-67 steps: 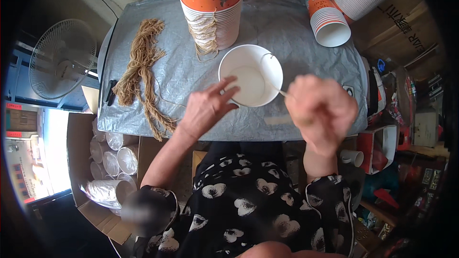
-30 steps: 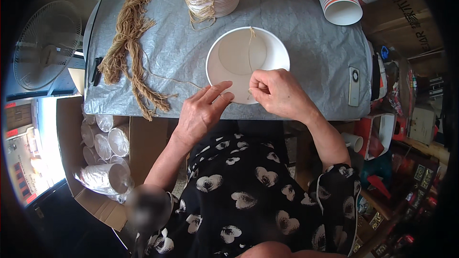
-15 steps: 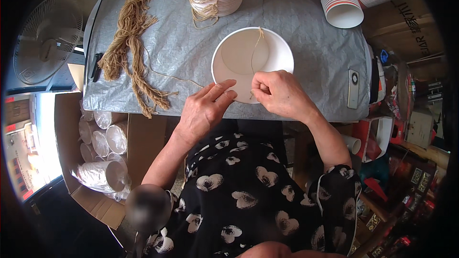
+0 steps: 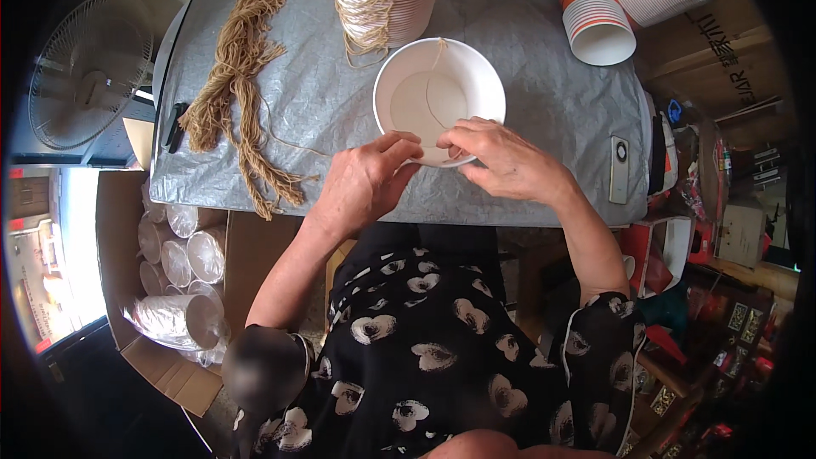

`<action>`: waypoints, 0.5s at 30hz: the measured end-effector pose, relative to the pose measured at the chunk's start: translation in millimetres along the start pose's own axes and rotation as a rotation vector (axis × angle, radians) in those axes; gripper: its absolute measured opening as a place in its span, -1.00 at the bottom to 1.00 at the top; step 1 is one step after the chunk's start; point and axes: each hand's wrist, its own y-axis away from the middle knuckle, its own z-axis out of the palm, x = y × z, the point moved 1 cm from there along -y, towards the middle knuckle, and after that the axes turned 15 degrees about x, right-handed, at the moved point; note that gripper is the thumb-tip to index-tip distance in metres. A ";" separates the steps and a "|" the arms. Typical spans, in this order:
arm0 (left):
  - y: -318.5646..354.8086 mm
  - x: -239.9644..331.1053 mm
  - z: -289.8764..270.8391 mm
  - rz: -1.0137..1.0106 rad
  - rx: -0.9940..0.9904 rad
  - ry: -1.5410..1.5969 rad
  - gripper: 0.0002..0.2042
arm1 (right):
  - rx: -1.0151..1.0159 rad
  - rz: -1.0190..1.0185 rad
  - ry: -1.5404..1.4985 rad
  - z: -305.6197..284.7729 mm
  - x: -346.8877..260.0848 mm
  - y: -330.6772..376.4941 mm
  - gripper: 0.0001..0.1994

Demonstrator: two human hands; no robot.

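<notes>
Head view: grey-covered table, fan alongside, left hand and right hand pinching white bowl.

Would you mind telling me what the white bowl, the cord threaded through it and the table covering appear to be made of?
The white bowl looks like matte paperboard: thin rolled rim, no gloss. The cord seems to be twisted natural fibre, perhaps jute, tan and fuzzy like the bundle of cords. The table covering appears to be a silvery-grey woven plastic sheet, crinkled with a faint sheen. The left hand and right hand hold the bowl's near rim.
</notes>
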 end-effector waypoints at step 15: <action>-31.2 -3.3 15.4 -0.052 -0.124 0.241 -0.85 | 0.616 -0.072 -0.007 8.8 -3.4 17.1 -0.53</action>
